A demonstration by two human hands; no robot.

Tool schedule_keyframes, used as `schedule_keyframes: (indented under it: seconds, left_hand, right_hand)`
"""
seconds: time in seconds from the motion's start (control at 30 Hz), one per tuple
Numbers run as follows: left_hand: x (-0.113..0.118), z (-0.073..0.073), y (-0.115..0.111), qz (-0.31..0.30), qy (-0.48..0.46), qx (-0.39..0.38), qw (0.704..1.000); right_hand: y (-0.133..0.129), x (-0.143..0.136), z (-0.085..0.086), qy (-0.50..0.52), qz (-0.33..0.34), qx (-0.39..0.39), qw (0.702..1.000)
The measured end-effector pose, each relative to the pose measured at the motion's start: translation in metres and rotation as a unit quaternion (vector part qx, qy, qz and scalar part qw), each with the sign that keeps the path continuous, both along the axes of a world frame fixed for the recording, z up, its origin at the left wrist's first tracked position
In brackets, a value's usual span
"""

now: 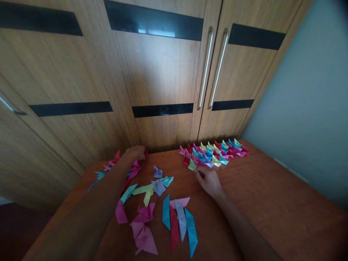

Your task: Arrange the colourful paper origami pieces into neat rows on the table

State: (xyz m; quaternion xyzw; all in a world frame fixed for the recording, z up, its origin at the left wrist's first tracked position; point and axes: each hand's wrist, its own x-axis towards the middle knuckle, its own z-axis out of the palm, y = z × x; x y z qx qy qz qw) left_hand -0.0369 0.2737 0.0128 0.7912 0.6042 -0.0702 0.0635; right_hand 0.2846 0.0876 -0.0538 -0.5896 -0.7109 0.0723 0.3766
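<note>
Toward the back edge of the table, my left hand (136, 153) is closed, with a bit of red folded paper (146, 155) showing at its fingertips. My right hand (210, 180) has curled fingers at the near corner of a light-green folded paper piece (192, 165). That piece stands at the front left of several rows of small, pointed, multicoloured paper pieces (208, 158). Under and beside my left forearm lie pink folded pieces (135, 169) and blue strips (98, 177), partly covered by the arm.
Between my arms lie loose folded papers: a lavender piece (158, 186), yellow strips (147, 191), pink pieces (143, 237), a red strip (174, 228) and a blue strip (191, 232). The wooden table (261, 203) meets a wardrobe (163, 79) behind and a pale wall (307, 108) at right.
</note>
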Motion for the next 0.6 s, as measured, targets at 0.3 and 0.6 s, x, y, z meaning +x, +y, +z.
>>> schedule_keyframes:
  seconds: [0.3, 0.6]
  left_hand:
    - [0.004, -0.006, -0.023, -0.005, 0.044, -0.039, 0.998]
    - [-0.001, -0.014, -0.021, -0.076, -0.009, -0.042, 0.996]
  right_hand:
    - [0.0, -0.001, -0.002, -0.006, 0.002, -0.004, 1.0]
    - [-0.001, -0.003, -0.001, -0.006, 0.002, -0.002, 1.0]
